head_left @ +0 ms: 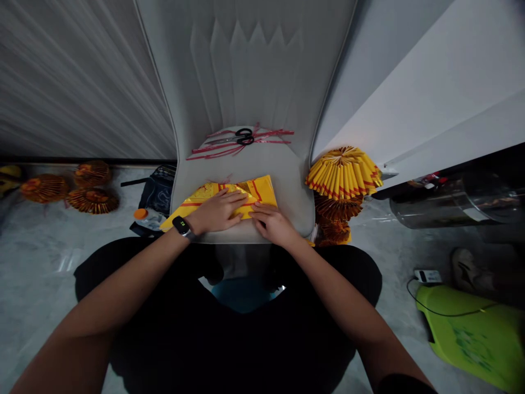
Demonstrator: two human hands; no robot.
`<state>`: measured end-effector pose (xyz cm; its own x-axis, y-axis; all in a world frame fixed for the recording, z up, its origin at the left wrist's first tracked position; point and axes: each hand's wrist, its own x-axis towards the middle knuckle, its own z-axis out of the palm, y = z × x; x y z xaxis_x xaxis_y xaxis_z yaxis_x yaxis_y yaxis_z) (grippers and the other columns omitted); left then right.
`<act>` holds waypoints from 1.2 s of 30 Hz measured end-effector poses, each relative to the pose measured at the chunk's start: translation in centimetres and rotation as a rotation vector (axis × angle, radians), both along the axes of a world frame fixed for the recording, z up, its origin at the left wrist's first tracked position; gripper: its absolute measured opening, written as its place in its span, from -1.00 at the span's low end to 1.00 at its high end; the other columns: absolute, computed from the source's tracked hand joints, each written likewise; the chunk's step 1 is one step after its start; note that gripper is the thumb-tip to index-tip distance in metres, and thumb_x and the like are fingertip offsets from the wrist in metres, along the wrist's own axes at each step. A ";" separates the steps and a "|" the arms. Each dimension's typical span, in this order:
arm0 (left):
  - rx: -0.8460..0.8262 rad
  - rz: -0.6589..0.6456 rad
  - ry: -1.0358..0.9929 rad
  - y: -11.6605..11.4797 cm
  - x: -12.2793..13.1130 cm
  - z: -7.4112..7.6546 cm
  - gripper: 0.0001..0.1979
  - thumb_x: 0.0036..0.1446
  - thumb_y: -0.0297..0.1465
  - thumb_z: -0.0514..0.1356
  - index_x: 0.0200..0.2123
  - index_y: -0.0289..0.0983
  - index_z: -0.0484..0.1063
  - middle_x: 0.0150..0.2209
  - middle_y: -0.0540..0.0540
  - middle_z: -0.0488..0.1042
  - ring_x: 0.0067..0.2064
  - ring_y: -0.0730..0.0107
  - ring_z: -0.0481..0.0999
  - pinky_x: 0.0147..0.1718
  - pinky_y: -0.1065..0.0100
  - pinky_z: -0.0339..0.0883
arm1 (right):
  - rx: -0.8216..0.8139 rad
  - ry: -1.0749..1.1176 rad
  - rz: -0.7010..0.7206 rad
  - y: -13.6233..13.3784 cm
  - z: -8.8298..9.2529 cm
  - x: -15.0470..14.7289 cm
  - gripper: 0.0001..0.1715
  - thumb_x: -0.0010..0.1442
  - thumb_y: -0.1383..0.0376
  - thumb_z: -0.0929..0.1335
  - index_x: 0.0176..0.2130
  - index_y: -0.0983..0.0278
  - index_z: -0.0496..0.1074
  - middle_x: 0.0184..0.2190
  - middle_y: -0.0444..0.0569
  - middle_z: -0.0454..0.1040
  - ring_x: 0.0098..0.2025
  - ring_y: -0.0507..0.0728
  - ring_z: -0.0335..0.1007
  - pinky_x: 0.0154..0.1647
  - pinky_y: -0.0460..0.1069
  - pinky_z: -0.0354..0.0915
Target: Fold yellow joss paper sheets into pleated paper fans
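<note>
Yellow paper (266,189) with red lines and gold patches lies folded on the grey chair seat (293,205). My left hand (219,210) rests flat across its middle, fingers stretched out. At the paper's near right edge, my right hand (273,223) has its fingers on top and its thumb low at the edge, gripping it. Part of the sheet is hidden under both hands. Farther back on the seat, scissors (245,137) with black handles lie among several red strips (217,154).
Pleated yellow paper fans (343,172) are stacked right of the chair. Several round pleated paper pieces (92,201) lie on the floor at left, near a dark bag (158,189) and an orange-capped bottle (141,214). A green plastic object (471,334) with a cable sits lower right.
</note>
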<state>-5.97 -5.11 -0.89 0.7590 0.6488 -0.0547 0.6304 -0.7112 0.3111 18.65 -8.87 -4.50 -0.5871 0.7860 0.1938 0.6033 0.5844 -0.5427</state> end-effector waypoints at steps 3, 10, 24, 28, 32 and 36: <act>0.036 0.050 -0.013 -0.1 0.2 0.0 -0.46 0.45 -0.17 0.09 0.36 -0.31 0.36 0.35 -0.34 0.39 0.40 -0.08 0.32 0.44 -0.14 0.05 | -0.026 -0.111 -0.044 0.4 1.8 -1.1 -0.69 0.41 0.35 0.33 0.06 0.26 0.60 0.06 0.14 0.63 0.20 0.27 0.50 0.33 0.23 0.33; 0.148 0.198 0.108 -0.6 0.3 -0.3 -0.44 0.42 -0.02 0.14 0.33 -0.19 0.43 0.44 -0.34 0.26 0.51 -0.32 0.08 0.41 -0.43 -0.15 | -0.095 -0.209 -0.114 2.7 4.1 -3.6 -0.54 0.36 0.39 0.32 0.22 0.38 0.39 0.16 0.26 0.52 0.23 0.35 0.36 0.29 0.24 0.25; 0.139 0.192 0.130 -0.4 -0.1 -0.4 -0.47 0.41 -0.03 0.15 0.30 -0.15 0.46 0.43 -0.35 0.28 0.48 -0.34 0.15 0.35 -0.58 -0.19 | -0.124 -0.337 -0.211 2.8 4.2 -5.7 -0.54 0.35 0.37 0.30 0.21 0.43 0.34 0.02 0.34 0.59 0.21 0.45 0.34 0.22 0.29 0.21; 0.124 0.208 0.105 -0.4 -0.1 -0.6 -0.43 0.41 0.02 0.12 0.35 -0.08 0.41 0.44 -0.29 0.29 0.49 -0.33 0.12 0.36 -0.55 -0.21 | -0.124 -0.370 -0.252 1.5 4.3 -3.8 -0.54 0.31 0.37 0.31 0.18 0.39 0.35 0.00 0.32 0.61 0.20 0.45 0.33 0.19 0.29 0.23; 0.117 0.215 0.090 -0.5 -0.2 -0.6 -0.43 0.40 0.03 0.13 0.35 -0.05 0.40 0.44 -0.24 0.29 0.49 -0.30 0.11 0.38 -0.51 -0.21 | -0.121 -0.379 -0.292 -0.5 4.6 -0.9 -0.56 0.30 0.37 0.31 0.16 0.34 0.34 -0.05 0.26 0.65 0.15 0.45 0.35 0.13 0.27 0.25; 0.111 0.216 0.118 -0.3 0.0 -0.3 -0.37 0.41 0.04 0.12 0.40 -0.12 0.33 0.44 -0.30 0.28 0.49 -0.30 0.11 0.39 -0.51 -0.23 | -0.141 -0.419 -0.333 -2.8 5.1 1.5 -0.60 0.28 0.40 0.31 0.12 0.33 0.37 -0.08 0.26 0.67 0.13 0.47 0.38 0.13 0.28 0.27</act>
